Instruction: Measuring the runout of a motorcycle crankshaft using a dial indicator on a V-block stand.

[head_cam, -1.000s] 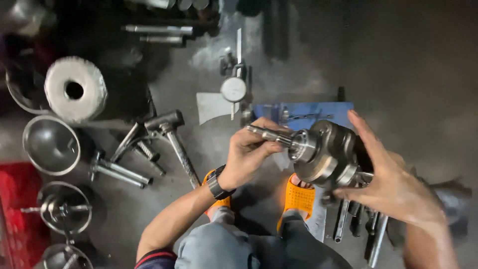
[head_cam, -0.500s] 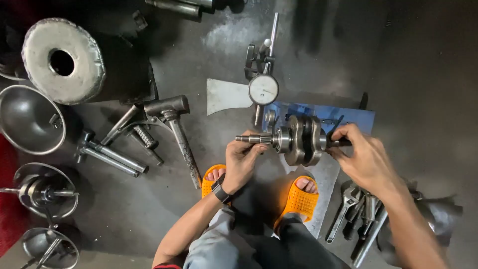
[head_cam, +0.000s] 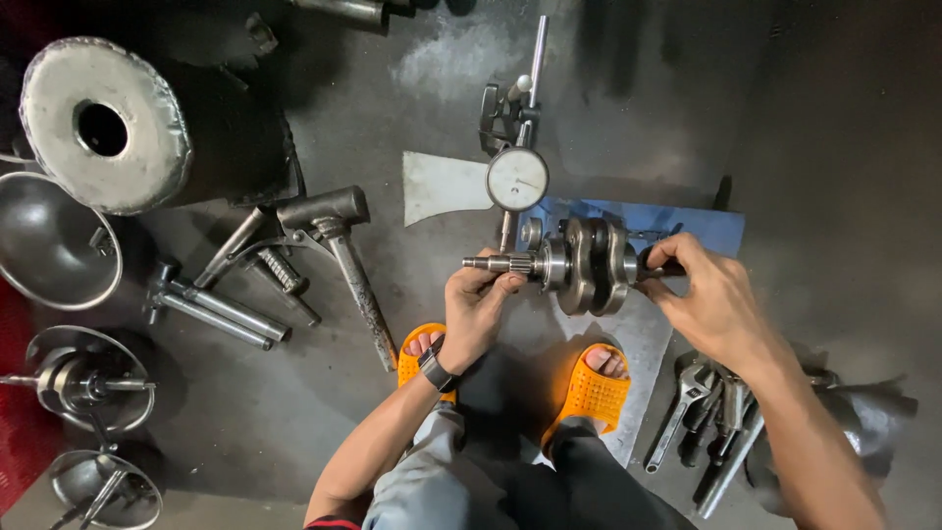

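Crankshaft (head_cam: pixel 587 263) held level over blue stand (head_cam: pixel 687 228), long axis left-right; left hand (head_cam: pixel 478 312) grips splined end, right hand (head_cam: pixel 711 299) clamps other end (dial gauge (head_cam: pixel 517 179) just behind)

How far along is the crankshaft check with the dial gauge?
Done: the dial gauge stands set up on the floor, and wrenches lie at the right. In hand: the left hand and right hand hold the crankshaft level by its shaft ends, just below the gauge. Left: whether the gauge tip touches it cannot be told.
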